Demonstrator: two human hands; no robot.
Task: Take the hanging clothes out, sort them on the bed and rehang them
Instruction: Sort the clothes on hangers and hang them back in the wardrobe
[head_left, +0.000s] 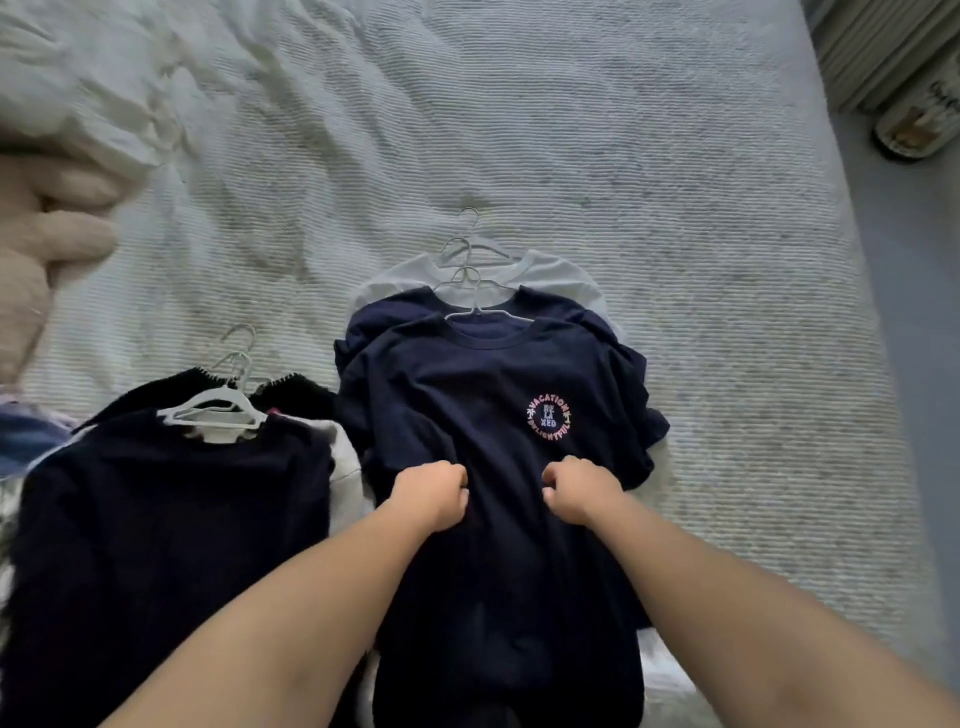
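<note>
Head view, bed (597, 130) with white ribbed cover.

9 o'clock edge: pale plush toy (47, 249) beside rumpled white bedding.

8 o'clock: left pile of dark garments (171, 519) on white hangers (213, 410), hooks pointing toward 12 o'clock. A black knit piece and a white garment show beneath the top dark one.

Centre: second pile, three layers. White t-shirt (561, 275) lowest, a navy t-shirt (395, 317) over it, navy logo t-shirt (447, 405) on top, each on its own hanger, hooks toward 12 o'clock. Round pink-and-white print sits at 2 o'clock from the hands.

Left hand (431, 493): fingers curled, bunching the fabric of the navy logo t-shirt at mid-chest. The shirt's collar lies at 12 o'clock from it, the hem toward 6 o'clock, under the forearm.

Right hand (576, 491): fingers curled likewise, pinching the same shirt just beside the left hand, a narrow strip of fabric between them.

2 o'clock corner: blurred objects off the bed, unidentifiable.
</note>
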